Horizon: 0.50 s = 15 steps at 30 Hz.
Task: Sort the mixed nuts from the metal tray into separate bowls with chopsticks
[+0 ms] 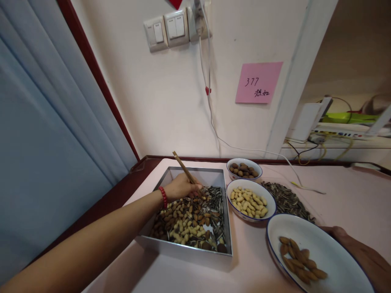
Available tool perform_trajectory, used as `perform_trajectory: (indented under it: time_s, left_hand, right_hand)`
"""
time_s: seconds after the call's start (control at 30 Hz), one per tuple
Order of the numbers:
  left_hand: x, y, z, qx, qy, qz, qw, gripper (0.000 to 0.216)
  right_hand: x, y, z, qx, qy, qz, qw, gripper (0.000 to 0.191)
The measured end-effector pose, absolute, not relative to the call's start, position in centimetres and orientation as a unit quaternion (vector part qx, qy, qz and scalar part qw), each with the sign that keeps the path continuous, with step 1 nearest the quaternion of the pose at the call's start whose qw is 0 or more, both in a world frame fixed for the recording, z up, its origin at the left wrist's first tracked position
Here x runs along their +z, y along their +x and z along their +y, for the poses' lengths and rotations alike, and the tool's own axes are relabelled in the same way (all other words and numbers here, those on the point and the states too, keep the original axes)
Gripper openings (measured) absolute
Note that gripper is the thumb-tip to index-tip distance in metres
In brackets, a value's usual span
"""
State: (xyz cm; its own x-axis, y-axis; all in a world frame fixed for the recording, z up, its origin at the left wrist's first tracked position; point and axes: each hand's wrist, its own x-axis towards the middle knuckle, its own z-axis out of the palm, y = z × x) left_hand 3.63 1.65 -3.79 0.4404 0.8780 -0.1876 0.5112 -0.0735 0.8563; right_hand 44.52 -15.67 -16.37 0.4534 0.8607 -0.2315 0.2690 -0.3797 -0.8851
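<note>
My left hand [185, 187], with red beads at the wrist, is closed around wooden chopsticks [183, 166]. Their lower ends point down into a silver-grey open box [186, 250], where the fingers partly hide them. Inside the box lie mixed peanuts [183, 232], almonds [207, 219], striped sunflower seeds [216, 199] and some dark round nuts. At the right, my right hand [351, 246] grips the far side of a white, blue-rimmed bowl [339, 262]. Several almonds [301, 260] sit at that bowl's left; most of the right fingers are hidden.
Beyond the box's right side stand a bowl of peanuts [249, 202] and a smaller bowl of round brown nuts [243, 170]. A heap of sunflower seeds [287, 201] lies beside them. A white cable [259, 149] runs down the wall onto the pink tabletop [345, 191].
</note>
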Motion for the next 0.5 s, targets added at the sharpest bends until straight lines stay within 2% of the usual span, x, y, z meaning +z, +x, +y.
perform_trajectory:
  time_s: [0.23, 0.5]
  left_hand:
    - [-3.48, 2.99, 1.6, 0.206, 0.66, 0.5, 0.521, 0.018]
    - [-3.86, 3.02, 1.55, 0.202, 0.665, 0.486, 0.53, 0.01]
  right_hand:
    - [-15.72, 44.25, -15.68, 0.37, -0.751, -0.37, 0.402, 0.064]
    - [-15.45, 43.72, -15.67, 0.337, -0.756, -0.372, 0.42, 0.054]
